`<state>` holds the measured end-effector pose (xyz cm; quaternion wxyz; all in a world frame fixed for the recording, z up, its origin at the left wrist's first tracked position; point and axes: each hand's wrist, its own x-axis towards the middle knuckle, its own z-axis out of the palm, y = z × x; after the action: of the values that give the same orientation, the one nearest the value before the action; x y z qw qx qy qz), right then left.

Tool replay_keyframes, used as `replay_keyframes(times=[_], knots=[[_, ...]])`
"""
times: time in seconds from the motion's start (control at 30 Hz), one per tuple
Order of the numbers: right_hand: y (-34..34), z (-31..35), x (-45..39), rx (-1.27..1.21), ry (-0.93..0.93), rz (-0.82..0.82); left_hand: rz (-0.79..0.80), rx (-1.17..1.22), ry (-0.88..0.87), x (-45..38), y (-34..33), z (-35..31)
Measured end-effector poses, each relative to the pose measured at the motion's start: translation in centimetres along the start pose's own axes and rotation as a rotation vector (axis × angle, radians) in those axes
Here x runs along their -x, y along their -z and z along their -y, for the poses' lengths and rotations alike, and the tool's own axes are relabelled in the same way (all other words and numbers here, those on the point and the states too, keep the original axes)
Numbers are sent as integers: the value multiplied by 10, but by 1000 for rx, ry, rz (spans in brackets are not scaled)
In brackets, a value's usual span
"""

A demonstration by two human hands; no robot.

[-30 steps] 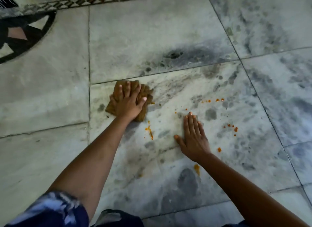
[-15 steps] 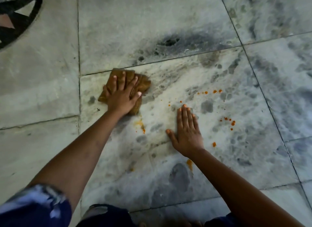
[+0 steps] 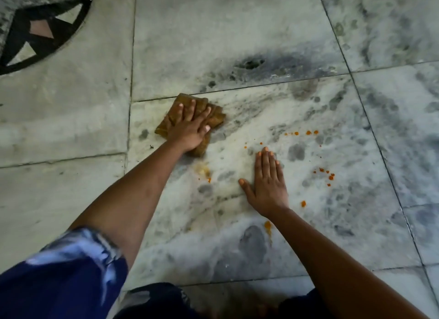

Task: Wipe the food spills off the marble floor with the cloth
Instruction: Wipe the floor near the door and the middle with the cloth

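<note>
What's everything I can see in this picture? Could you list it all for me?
cloth: one, brown, folded, flat on the floor under the left hand
food spills: many small orange drops and smears, scattered right of the cloth and around the right hand
marble floor: large grey-white tiles with dark veining, filling the view
inlay pattern: one, black with pale and pinkish pieces, top left corner
sleeve: one, blue with white print, bottom left
left hand: pressed flat on the cloth
right hand: empty, palm flat on the bare floor
</note>
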<state>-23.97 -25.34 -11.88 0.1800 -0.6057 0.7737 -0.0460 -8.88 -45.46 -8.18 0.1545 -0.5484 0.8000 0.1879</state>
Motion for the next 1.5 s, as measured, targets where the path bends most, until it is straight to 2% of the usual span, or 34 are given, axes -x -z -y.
replay_keyframes(times=[0.13, 0.27, 0.37, 0.43, 0.5, 0.6, 0.7, 0.83, 0.9, 0.97, 1.03, 1.13, 1.23, 1.33, 1.43, 1.5], knots=[[2, -1, 0, -8, 4, 9, 70, 0, -100, 6, -2, -35], [4, -1, 1, -9, 11, 20, 17, -60, -222, 76, -44, -44], [4, -2, 1, -2, 22, 20, -61, -144, -284, 123, -69, -14], [3, -3, 0, 19, 17, 40, -87, -183, -224, 126, -69, 17], [1, -2, -1, 37, 10, 41, -120, -201, -83, 106, -58, 39], [0, -2, -1, 40, 12, 45, -145, -117, 52, 58, -37, 35], [-2, -3, -2, 27, 21, 16, -141, -107, -24, 40, -37, 5], [-5, -3, 0, 19, 16, -19, -185, -151, -233, 91, -68, -10], [-4, -4, -1, 21, 20, -14, -218, -165, -264, 114, -82, 6], [-4, -4, -1, 17, 23, 1, -211, -163, -182, 117, -81, 34], [-4, -5, -1, 18, 26, 4, -177, -107, -7, 99, -67, 51], [-5, -4, 0, 0, 27, 3, -148, -3, 172, 52, -35, 44], [-4, -3, 0, -13, 35, -30, -114, -19, 72, 32, -28, 4], [-4, -2, 1, -12, 29, -36, -154, -82, -67, 59, -53, -25], [-2, -2, 1, 3, 35, -33, -213, -118, -181, 99, -78, -8], [-2, -2, 1, 12, 44, -30, -209, -112, -182, 115, -83, 18]])
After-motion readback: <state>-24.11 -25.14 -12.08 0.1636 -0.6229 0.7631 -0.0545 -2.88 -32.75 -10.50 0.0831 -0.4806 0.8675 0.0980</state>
